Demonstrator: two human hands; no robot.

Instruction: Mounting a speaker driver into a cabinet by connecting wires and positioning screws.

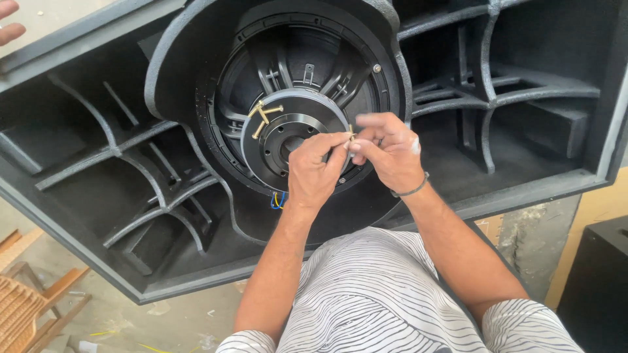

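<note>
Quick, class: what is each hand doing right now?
Left hand: fingers pinched on a small brass screw.
Right hand: fingertips closed on the same screw.

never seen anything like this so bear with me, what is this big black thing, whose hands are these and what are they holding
There is one picture, taken by a camera worn on a person's head, looking down at their own two bare hands. The big black thing is a loudspeaker cabinet with curved ribs inside. Mounted in its round opening is a large speaker driver, seen from the back, with its round metal magnet in the middle. A few brass screws cling to that magnet.

The left hand and the right hand meet just over the magnet and pinch a small brass screw between their fingertips. The right wrist wears a thin band. Another person's fingers show at the top left.
</note>
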